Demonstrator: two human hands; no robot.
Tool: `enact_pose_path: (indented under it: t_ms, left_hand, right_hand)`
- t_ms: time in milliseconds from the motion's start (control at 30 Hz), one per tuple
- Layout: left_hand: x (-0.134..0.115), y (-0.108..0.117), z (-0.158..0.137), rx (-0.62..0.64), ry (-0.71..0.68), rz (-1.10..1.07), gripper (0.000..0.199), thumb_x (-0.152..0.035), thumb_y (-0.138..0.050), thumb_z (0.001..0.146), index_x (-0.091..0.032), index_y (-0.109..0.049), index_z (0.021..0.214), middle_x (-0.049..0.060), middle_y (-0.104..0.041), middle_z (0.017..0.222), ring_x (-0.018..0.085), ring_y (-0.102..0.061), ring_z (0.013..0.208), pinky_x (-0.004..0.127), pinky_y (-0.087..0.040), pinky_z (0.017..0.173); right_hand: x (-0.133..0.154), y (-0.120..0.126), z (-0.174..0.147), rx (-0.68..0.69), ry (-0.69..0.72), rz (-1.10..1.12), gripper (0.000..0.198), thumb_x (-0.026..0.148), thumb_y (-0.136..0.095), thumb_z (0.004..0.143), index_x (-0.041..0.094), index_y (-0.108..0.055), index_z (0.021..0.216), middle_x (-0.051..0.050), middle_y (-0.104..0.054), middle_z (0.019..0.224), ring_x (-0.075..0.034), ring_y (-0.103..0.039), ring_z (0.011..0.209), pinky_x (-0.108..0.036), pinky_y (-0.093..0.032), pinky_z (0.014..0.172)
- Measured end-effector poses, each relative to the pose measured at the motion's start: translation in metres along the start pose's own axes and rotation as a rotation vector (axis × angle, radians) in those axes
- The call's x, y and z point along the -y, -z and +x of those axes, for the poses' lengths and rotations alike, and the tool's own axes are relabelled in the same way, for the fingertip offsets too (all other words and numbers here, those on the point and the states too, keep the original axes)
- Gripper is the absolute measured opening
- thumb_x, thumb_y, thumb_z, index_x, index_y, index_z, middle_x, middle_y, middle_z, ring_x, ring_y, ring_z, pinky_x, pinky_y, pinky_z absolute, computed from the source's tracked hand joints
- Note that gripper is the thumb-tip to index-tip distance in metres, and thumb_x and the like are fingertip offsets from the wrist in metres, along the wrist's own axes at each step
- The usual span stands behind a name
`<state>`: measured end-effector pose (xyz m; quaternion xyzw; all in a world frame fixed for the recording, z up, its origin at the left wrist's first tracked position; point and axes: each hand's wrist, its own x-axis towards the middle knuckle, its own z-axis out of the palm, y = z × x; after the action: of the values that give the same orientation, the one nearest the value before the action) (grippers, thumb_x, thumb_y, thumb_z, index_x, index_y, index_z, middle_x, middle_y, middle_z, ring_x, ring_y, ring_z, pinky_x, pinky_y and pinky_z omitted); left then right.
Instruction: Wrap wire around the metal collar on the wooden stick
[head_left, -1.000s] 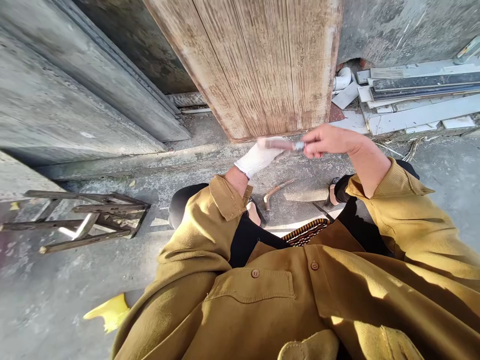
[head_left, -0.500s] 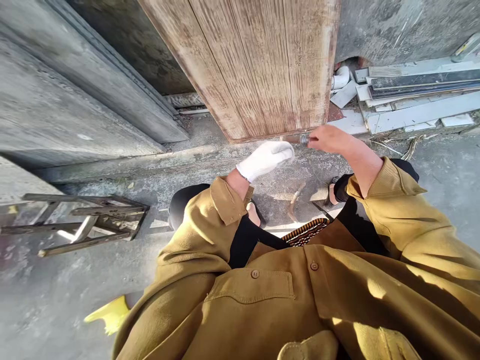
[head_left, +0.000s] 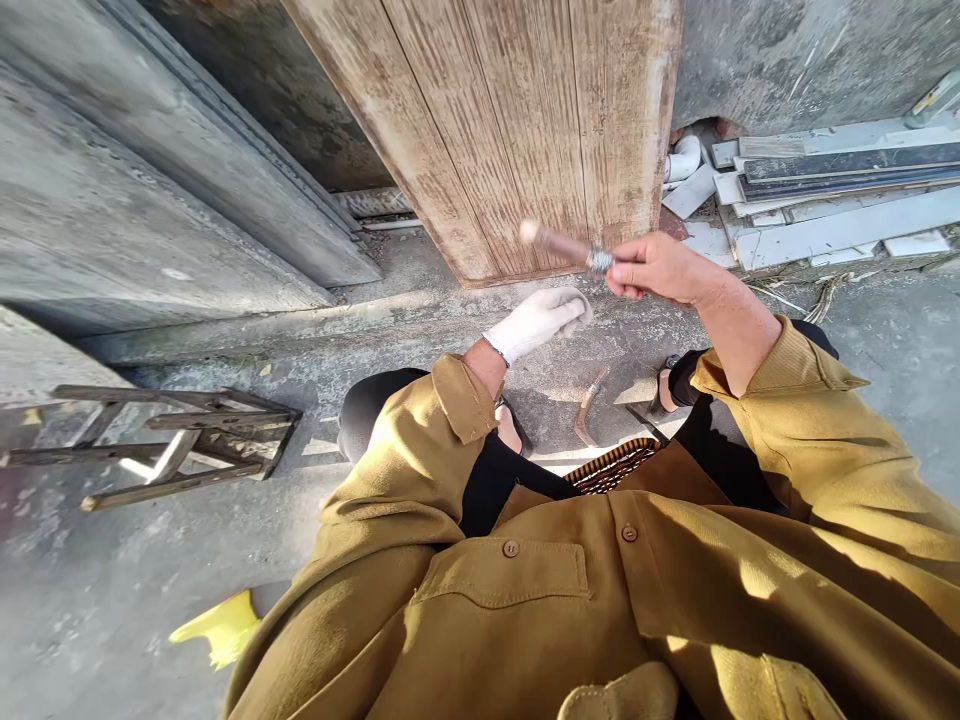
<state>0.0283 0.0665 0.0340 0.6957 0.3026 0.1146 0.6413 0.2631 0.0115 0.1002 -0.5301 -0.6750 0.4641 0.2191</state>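
Observation:
Bare-skinned, my right hand (head_left: 656,268) is closed around one end of a wooden-handled tool (head_left: 562,243). Wire is wound round the tool beside my fingers, and its pale, rounded end points left; the gripped part is hidden, so its kind is unclear. The tool is raised in front of the lower part of a worn plank door (head_left: 525,130). In a white glove, my left hand (head_left: 540,322) is below and left of the tool, apart from it. Its fingers are curled, and whatever they hold is hidden. On the ground between my feet lies a curved wooden piece (head_left: 591,405).
A wooden frame like a small stool (head_left: 202,430) lies at left, with a yellow glove-like item (head_left: 225,625) nearer me. Stacked boards (head_left: 840,190) and a white pipe (head_left: 682,160) stand at right along the wall. Grey panels (head_left: 165,180) lean at upper left.
My right hand has lifted slightly, and the tool's free end has swung up and left, away from my gloved hand. My left hand has shifted only a little.

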Motion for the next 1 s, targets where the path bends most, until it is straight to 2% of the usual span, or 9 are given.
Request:
enact_pose_path:
  t_ms: [100, 300, 400, 533, 600, 667, 733, 833, 1000]
  left_hand:
    - [-0.002, -0.014, -0.005, 0.123, -0.02, -0.016, 0.019, -0.028, -0.06, 0.1, -0.015, -0.07, 0.092, -0.001, -0.057, 0.066, 0.01, -0.05, 0.057, 0.02, -0.039, 0.055]
    - [-0.007, -0.01, -0.011, 0.27, -0.094, 0.065, 0.03, -0.041, -0.06, 0.102, -0.015, -0.075, 0.099, -0.002, -0.056, 0.068, 0.01, -0.048, 0.058, 0.021, -0.039, 0.058]
    - [-0.011, 0.008, -0.013, 0.159, -0.103, 0.16, 0.028, -0.04, -0.064, 0.097, -0.015, -0.074, 0.091, 0.002, -0.066, 0.078, 0.01, -0.051, 0.061, 0.022, -0.041, 0.059]
    - [-0.016, 0.025, -0.016, 0.033, -0.096, 0.197, 0.022, -0.036, -0.068, 0.088, -0.015, -0.071, 0.085, 0.002, -0.067, 0.079, 0.011, -0.055, 0.064, 0.024, -0.046, 0.062]
    - [-0.016, 0.026, -0.014, -0.001, -0.094, 0.174, 0.021, -0.035, -0.07, 0.088, -0.014, -0.071, 0.085, 0.002, -0.067, 0.079, 0.012, -0.056, 0.066, 0.024, -0.047, 0.064]
    - [-0.014, 0.022, -0.011, -0.081, -0.079, 0.09, 0.021, -0.035, -0.069, 0.092, -0.015, -0.069, 0.086, 0.002, -0.065, 0.075, 0.011, -0.055, 0.063, 0.023, -0.046, 0.061]
    - [-0.011, 0.015, -0.008, -0.132, -0.056, -0.024, 0.021, -0.035, -0.066, 0.097, -0.016, -0.068, 0.089, 0.001, -0.062, 0.071, 0.011, -0.055, 0.06, 0.022, -0.044, 0.057]
    - [-0.008, 0.003, -0.005, -0.003, -0.036, -0.077, 0.019, -0.031, -0.064, 0.099, -0.015, -0.069, 0.09, 0.001, -0.06, 0.068, 0.01, -0.054, 0.059, 0.02, -0.043, 0.056]
    - [-0.008, -0.008, -0.008, 0.262, -0.039, -0.022, 0.024, -0.034, -0.064, 0.099, -0.014, -0.074, 0.09, 0.0, -0.058, 0.065, 0.01, -0.05, 0.056, 0.02, -0.038, 0.054]
  right_hand:
    - [-0.002, 0.0, 0.005, -0.219, -0.074, -0.097, 0.031, 0.045, -0.064, 0.109, 0.018, -0.069, 0.095, -0.005, -0.066, 0.083, -0.019, -0.058, 0.074, -0.029, -0.045, 0.068]
    - [-0.005, -0.002, 0.011, -0.281, -0.254, -0.599, 0.029, 0.035, -0.059, 0.113, 0.011, -0.075, 0.119, -0.016, -0.073, 0.102, -0.031, -0.064, 0.097, -0.038, -0.045, 0.086]
    - [-0.007, -0.005, 0.011, -0.036, -0.304, -0.679, 0.023, 0.029, -0.065, 0.108, 0.012, -0.08, 0.111, -0.015, -0.074, 0.098, -0.028, -0.066, 0.091, -0.035, -0.043, 0.08]
    - [-0.001, -0.015, 0.006, 0.564, -0.237, -0.451, 0.014, 0.025, -0.071, 0.098, 0.016, -0.081, 0.093, -0.003, -0.068, 0.075, -0.018, -0.06, 0.069, -0.03, -0.039, 0.068]
    - [0.006, -0.017, 0.003, 0.647, -0.124, -0.275, 0.012, 0.025, -0.072, 0.096, 0.016, -0.079, 0.09, 0.001, -0.065, 0.07, -0.015, -0.057, 0.065, -0.027, -0.04, 0.066]
    - [0.012, -0.013, 0.0, 0.448, -0.018, -0.11, 0.013, 0.027, -0.072, 0.096, 0.016, -0.075, 0.089, 0.001, -0.063, 0.07, -0.013, -0.055, 0.064, -0.026, -0.041, 0.066]
    - [0.014, -0.006, -0.001, 0.101, 0.023, 0.013, 0.018, 0.03, -0.07, 0.101, 0.017, -0.071, 0.088, 0.0, -0.062, 0.072, -0.013, -0.052, 0.063, -0.026, -0.041, 0.064]
    - [0.008, 0.002, 0.002, -0.267, -0.023, 0.063, 0.025, 0.036, -0.065, 0.108, 0.017, -0.067, 0.092, -0.002, -0.06, 0.073, -0.014, -0.05, 0.064, -0.027, -0.042, 0.063]
    - [-0.008, -0.003, 0.01, -0.314, -0.181, -0.253, 0.024, 0.035, -0.061, 0.113, 0.014, -0.072, 0.107, -0.008, -0.067, 0.082, -0.023, -0.062, 0.081, -0.033, -0.047, 0.077]
